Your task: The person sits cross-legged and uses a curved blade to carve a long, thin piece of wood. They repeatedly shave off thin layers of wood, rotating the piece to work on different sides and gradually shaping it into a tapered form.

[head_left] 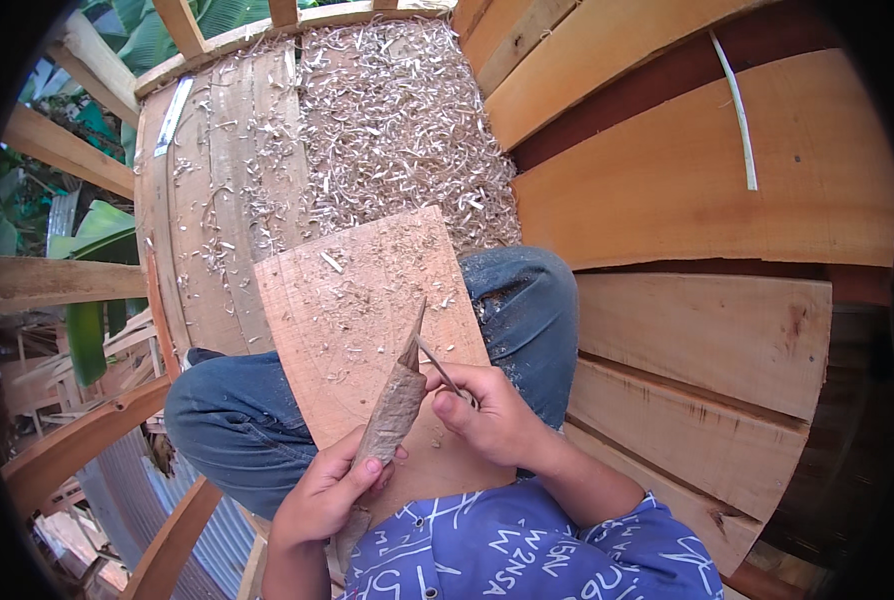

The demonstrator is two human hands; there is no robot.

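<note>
Fingers of the left hand (329, 492) grip the pointed brown shaft (392, 410) over the wooden board's (312, 335) near part, I judge to steady it, while the right hand (495, 412) pinches a thin strip (436, 363) beside its tip.

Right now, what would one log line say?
left hand: holds rough brown pointed tool | right hand: pinches thin strip beside its tapered end | wooden board: across blue jeans, shavings on it
</note>
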